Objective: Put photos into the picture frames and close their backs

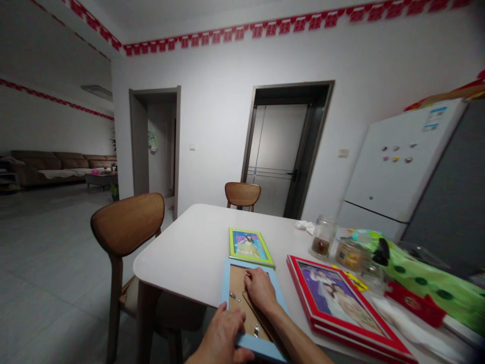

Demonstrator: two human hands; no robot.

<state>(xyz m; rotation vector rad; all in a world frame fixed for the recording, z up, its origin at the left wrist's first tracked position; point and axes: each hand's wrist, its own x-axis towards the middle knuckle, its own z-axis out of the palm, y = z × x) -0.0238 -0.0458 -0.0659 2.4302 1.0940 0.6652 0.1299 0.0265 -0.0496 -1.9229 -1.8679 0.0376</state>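
Note:
A light-blue picture frame [226,283] lies face down at the table's near edge, its brown backing board [237,275] facing up. Small metal clips [256,330] show on the board's edges. My left hand [225,331] grips the frame's lower left corner, fingers over the side. My right hand [261,288] rests on the board's upper part with curled fingers pressed together; what is between the fingertips is hidden. Just beyond lies a green picture frame [270,257] with a photo facing up. To the right are stacked red picture frames [314,313], the top one holding a photo.
On the table's right stand a glass jar [324,235], a container of yellowish food [350,254], a green plastic bag [428,275] and a red box [415,303]. Crumpled tissue [305,226] lies behind. Wooden chairs [131,222] flank the white table [182,253]; a refrigerator [394,167] stands beyond.

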